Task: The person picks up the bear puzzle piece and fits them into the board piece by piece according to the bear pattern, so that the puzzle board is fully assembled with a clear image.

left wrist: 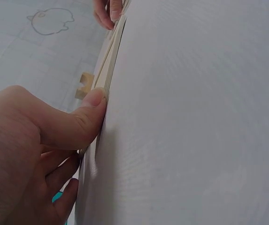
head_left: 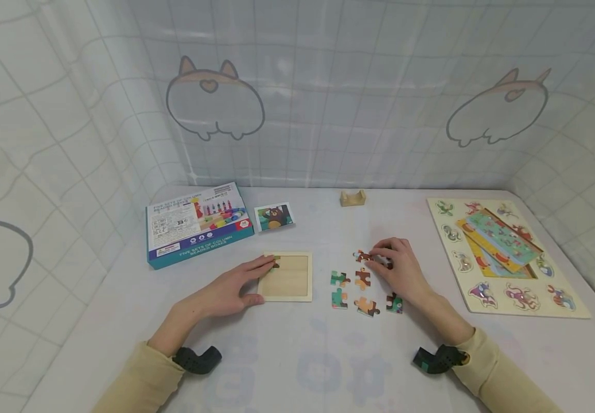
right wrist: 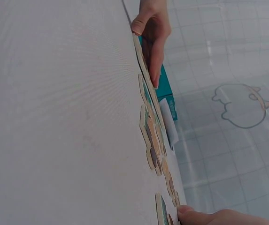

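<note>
A shallow wooden puzzle tray [head_left: 310, 281] lies on the table, with a small green and brown puzzle piece [head_left: 276, 262] in its far-left corner. My left hand [head_left: 227, 291] holds the tray by its left side, thumb at the near corner and fingers over the far corner. In the left wrist view the thumb [left wrist: 88, 115] presses the tray's edge. To the tray's right, my right hand [head_left: 400, 269] pinches a brown bear-print puzzle piece [head_left: 361, 256] between thumb and fingers. Several loose pieces lie nearby, among them an orange one [head_left: 366, 307] and a green one [head_left: 338, 298]; another is partly hidden under the right hand.
A bear picture card [head_left: 274, 217] lies beyond the tray, beside a boxed bead set [head_left: 199, 223]. A small wooden holder [head_left: 353, 198] stands at the back. On the right, a large wooden animal board [head_left: 449, 252] bears colourful cards [head_left: 504, 238].
</note>
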